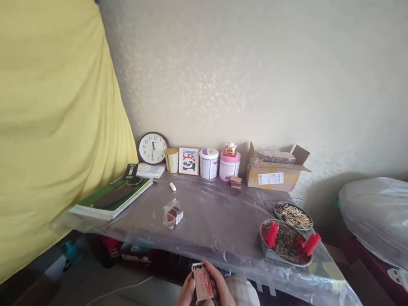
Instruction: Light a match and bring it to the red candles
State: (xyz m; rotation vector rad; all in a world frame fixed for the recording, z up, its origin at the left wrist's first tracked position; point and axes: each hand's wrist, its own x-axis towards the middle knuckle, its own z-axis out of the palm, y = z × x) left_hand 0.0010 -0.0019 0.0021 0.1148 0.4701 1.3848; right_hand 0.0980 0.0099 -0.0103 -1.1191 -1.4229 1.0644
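Note:
Just off the table's front edge, I hold a small matchbox [202, 284] with a pinkish label. It is partly slid open at the top, and dark match heads show there. My left hand [183, 305] closes on its left side, the thumb along the edge. On the other side my right hand [223, 293] grips it, with fingers along the right edge and underneath. Ahead on the table sits a pack of matchboxes [175, 215] in torn clear wrap. To the right, an oval tin [293, 215] holds many loose matchsticks.
A tin [267, 252] with dark grit holds two red candles at the right front. Along the wall stand a clock [153, 148], a panda picture [189, 161], canisters [209, 163] and an open cardboard box [274, 177]. Books [113, 200] lie left on the plastic-covered table [216, 209].

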